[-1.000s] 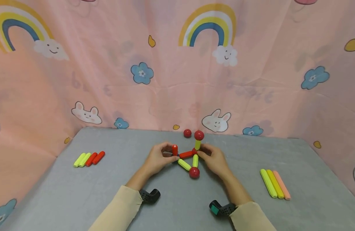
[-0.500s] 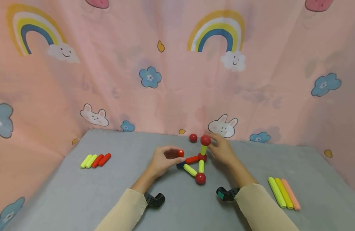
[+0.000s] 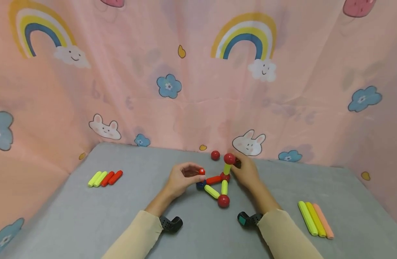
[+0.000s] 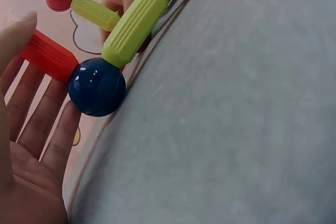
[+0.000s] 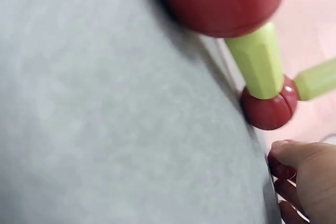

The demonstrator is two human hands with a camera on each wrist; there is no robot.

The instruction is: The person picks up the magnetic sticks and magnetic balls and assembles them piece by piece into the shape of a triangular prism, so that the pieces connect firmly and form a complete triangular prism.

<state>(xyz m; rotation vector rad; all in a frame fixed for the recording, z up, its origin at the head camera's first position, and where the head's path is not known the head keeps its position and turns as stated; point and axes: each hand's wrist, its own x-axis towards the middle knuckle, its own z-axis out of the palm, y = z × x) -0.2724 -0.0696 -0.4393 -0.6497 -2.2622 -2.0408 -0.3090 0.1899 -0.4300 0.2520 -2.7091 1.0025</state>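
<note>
My left hand (image 3: 182, 180) pinches a short red stick (image 4: 50, 56) between thumb and fingers. The stick joins a dark blue ball (image 4: 97, 86) at a corner of a triangle of sticks and balls. Two yellow-green sticks and a red stick (image 3: 213, 180) form its sides, with red balls at the front (image 3: 223, 201) and back (image 3: 225, 176) corners. From the back corner rises a yellow-green stick (image 3: 227, 169) topped by a red ball (image 3: 229, 158). Beside this upright, my right hand (image 3: 247, 171) grips what looks like a dark red ball (image 5: 281, 166), mostly hidden by the thumb.
A loose red ball (image 3: 215, 155) sits at the table's back edge. Short yellow-green and red sticks (image 3: 107, 178) lie in a row at left. Longer green, yellow and peach sticks (image 3: 315, 219) lie at right. A pink patterned curtain (image 3: 192, 108) hangs behind the grey table (image 3: 120, 223).
My right hand has left the back corner ball, reached back behind the upright, then drawn slightly forward. The left hand has kept to the red stick. The head view has shifted a little.
</note>
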